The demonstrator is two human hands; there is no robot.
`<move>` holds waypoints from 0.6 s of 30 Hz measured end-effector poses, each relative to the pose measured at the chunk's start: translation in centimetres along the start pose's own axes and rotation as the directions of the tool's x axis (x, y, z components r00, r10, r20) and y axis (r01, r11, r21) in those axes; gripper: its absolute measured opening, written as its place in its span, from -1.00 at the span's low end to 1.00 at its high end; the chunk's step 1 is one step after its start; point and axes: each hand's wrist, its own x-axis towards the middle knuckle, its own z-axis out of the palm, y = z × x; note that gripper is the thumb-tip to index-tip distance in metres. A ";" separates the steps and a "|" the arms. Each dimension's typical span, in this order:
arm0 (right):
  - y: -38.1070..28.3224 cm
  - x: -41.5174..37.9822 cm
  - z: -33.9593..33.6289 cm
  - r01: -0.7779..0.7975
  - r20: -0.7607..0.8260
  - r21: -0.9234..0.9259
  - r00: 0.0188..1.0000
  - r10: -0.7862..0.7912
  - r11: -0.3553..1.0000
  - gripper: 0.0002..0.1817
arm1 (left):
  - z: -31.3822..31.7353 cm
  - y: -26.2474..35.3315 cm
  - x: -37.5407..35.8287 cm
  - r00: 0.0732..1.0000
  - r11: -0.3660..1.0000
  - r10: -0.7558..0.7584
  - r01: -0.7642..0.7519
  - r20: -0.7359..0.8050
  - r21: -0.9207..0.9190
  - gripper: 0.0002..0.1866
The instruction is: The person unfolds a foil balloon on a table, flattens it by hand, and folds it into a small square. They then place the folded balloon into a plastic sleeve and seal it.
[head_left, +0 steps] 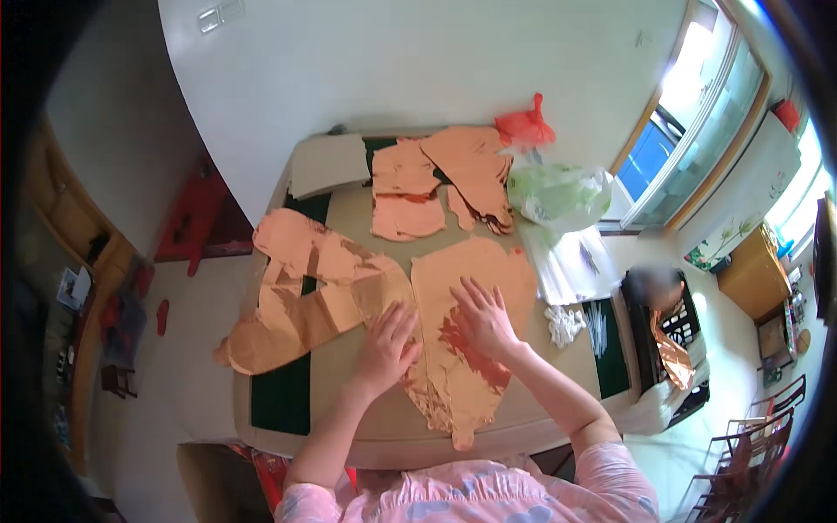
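Note:
A flat, shiny rose-gold foil balloon [466, 257], uninflated, lies on the table in front of me. My right hand [484, 324] rests on its middle, fingers spread, beside wrinkled reddish reflections. At the balloon's left edge lies my left hand [391, 349], fingers stretched out over the foil. Another set of flat foil balloons [292, 288], partly overlapping, reaches from the left up to that hand. Farther back are more flat foil balloons [405, 187] in a pile. Neither hand grips anything that I can see.
Behind stand a stack of beige sheets [330, 166], a red plastic bag [527, 128] and a green-white bag [558, 196]. Right of the balloon lie clear plastic sleeves [571, 270], white ribbon [565, 324] and thin clear sticks [596, 329]. A black crate [696, 383] stands beside the table.

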 end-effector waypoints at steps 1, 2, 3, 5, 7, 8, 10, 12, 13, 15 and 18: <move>0.8 2.1 -0.3 0.019 -0.033 0.004 0.999 -0.019 1.000 -0.43 | -0.5 -1.1 2.1 1.000 0.999 0.007 -0.008 0.008 0.044 -0.45; 1.6 4.2 -0.4 0.041 -0.038 0.009 0.998 -0.041 0.999 -0.44 | -0.9 -2.2 4.3 1.000 0.996 0.015 -0.016 0.013 0.089 -0.47; 2.3 6.2 -0.2 0.047 -0.033 -0.015 0.998 -0.048 0.999 -0.44 | -0.6 -3.7 6.3 1.000 0.994 0.012 -0.012 0.000 0.106 -0.50; 3.6 10.5 1.0 0.060 -0.023 -0.065 0.998 -0.061 0.996 -0.44 | 1.1 -7.5 10.1 1.000 0.990 0.005 -0.002 -0.027 0.139 -0.55; 5.2 14.0 3.0 0.114 0.014 -0.158 0.993 -0.113 0.981 -0.45 | 2.3 -10.0 13.0 0.999 0.990 -0.047 0.047 -0.002 0.136 -0.60; 6.1 15.6 4.1 0.141 0.037 -0.203 0.990 -0.136 0.969 -0.45 | 3.0 -11.2 14.3 0.997 0.988 -0.076 0.073 0.012 0.133 -0.62; 7.4 17.8 6.2 0.182 0.008 -0.166 0.983 -0.183 0.969 -0.49 | 4.4 -13.7 15.8 0.998 0.980 -0.058 0.063 -0.029 0.188 -0.69; 8.4 19.5 7.6 0.208 0.001 -0.164 0.978 -0.211 0.964 -0.57 | 4.7 -15.2 17.0 0.997 0.976 -0.074 0.073 -0.007 0.204 -0.75; 8.8 20.2 8.1 0.215 0.011 -0.182 0.976 -0.217 0.959 -0.64 | 4.5 -15.3 17.4 0.994 0.977 -0.100 0.091 0.033 0.192 -0.78; 8.8 21.1 8.6 0.100 0.015 -0.093 0.995 -0.099 0.991 -0.74 | 4.5 -15.7 17.7 0.991 0.978 -0.124 0.112 0.059 0.176 -0.82; 7.7 22.4 7.4 -0.135 -0.020 0.197 0.990 0.142 0.971 -0.81 | 5.2 -16.5 17.5 0.991 0.972 -0.124 0.113 0.042 0.204 -0.83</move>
